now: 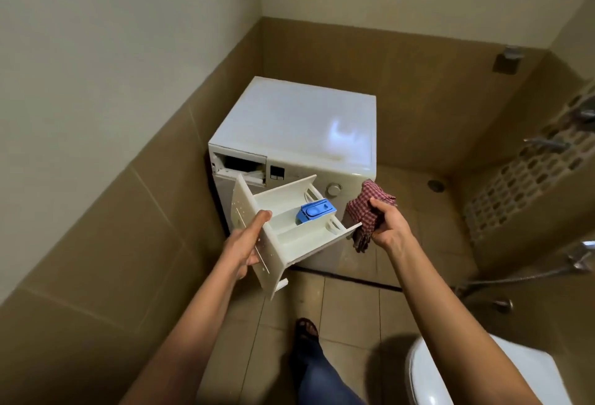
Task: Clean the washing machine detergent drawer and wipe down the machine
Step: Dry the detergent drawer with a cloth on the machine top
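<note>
While the detergent drawer [289, 230] is out of the washing machine [299, 121], in front of its slot [238, 163], L hand [245, 243] grips its front panel; long axis points at R hand [388, 227], bunching the cloth [363, 208] beside its far end.

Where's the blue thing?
In the head view, the blue insert sits inside the white drawer that the left hand holds in front of the washing machine, just left of the checked cloth in the right hand.

You have two hands, the left hand [248, 243] and the right hand [388, 224], one detergent drawer [289, 230], one blue insert [317, 210], one checked cloth [365, 211], one washing machine [299, 121] and one toilet [431, 372].
</note>
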`<state>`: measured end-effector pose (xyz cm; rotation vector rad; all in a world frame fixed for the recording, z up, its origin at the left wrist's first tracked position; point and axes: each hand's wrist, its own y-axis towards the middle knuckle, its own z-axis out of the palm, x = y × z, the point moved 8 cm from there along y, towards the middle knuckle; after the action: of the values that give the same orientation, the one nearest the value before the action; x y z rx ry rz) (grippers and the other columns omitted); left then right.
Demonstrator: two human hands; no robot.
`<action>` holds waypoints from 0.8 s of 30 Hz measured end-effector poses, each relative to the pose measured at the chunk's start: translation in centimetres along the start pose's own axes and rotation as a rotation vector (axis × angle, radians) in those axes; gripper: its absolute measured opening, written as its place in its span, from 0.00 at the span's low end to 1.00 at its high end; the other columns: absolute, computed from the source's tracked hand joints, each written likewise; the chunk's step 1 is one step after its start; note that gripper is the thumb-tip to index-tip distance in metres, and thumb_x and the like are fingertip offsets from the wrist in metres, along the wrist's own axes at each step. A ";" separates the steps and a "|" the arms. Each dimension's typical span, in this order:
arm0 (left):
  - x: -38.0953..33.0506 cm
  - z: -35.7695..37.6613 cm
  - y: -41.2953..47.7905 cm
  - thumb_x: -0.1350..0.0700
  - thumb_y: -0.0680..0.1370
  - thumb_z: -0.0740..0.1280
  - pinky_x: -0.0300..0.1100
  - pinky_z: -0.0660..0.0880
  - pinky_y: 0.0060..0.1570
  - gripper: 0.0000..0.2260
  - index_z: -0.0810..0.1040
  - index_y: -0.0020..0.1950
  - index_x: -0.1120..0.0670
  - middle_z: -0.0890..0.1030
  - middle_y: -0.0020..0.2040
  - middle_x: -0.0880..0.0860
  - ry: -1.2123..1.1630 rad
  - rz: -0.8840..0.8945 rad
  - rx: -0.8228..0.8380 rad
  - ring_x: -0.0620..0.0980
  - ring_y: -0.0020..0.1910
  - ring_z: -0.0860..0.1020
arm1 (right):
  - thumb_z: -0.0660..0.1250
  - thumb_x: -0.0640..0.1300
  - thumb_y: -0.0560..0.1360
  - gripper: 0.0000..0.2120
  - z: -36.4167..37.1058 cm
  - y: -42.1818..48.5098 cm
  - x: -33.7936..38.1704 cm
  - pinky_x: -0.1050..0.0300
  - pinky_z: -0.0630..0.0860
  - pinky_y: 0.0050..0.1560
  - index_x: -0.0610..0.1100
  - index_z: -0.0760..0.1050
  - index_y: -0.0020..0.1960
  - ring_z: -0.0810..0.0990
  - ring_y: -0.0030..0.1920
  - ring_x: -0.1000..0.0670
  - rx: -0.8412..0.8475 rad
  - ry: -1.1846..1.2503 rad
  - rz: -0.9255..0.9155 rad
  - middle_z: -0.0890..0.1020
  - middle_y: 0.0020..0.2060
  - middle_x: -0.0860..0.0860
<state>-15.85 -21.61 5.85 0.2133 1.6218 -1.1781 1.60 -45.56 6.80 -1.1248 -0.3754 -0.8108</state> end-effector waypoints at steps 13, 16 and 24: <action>-13.3 4.3 15.7 0.36 0.61 0.74 0.52 0.78 0.54 0.35 0.74 0.62 0.54 0.81 0.57 0.56 -0.018 -0.030 -0.022 0.55 0.54 0.81 | 0.64 0.34 0.76 0.15 13.0 14.9 10.1 0.49 0.79 0.45 0.35 0.73 0.62 0.81 0.45 0.43 0.046 -0.015 -0.002 0.83 0.41 0.41; -15.8 4.7 19.3 0.34 0.55 0.75 0.57 0.75 0.59 0.46 0.70 0.67 0.56 0.80 0.58 0.57 -0.012 -0.038 -0.022 0.57 0.56 0.79 | 0.64 0.34 0.76 0.14 14.5 17.5 11.5 0.48 0.78 0.37 0.36 0.73 0.61 0.80 0.45 0.42 0.016 -0.024 -0.004 0.81 0.48 0.40; -20.8 4.9 29.3 0.36 0.62 0.75 0.55 0.77 0.57 0.42 0.70 0.68 0.58 0.78 0.60 0.60 0.058 -0.091 0.035 0.59 0.57 0.79 | 0.66 0.30 0.73 0.17 18.6 23.6 13.6 0.47 0.81 0.34 0.40 0.74 0.61 0.81 0.44 0.41 -0.051 0.027 -0.124 0.81 0.50 0.39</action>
<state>14.93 -2.41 6.12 0.1995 1.6768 -1.2810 30.33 -29.45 7.88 -1.1450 -0.4063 -0.9481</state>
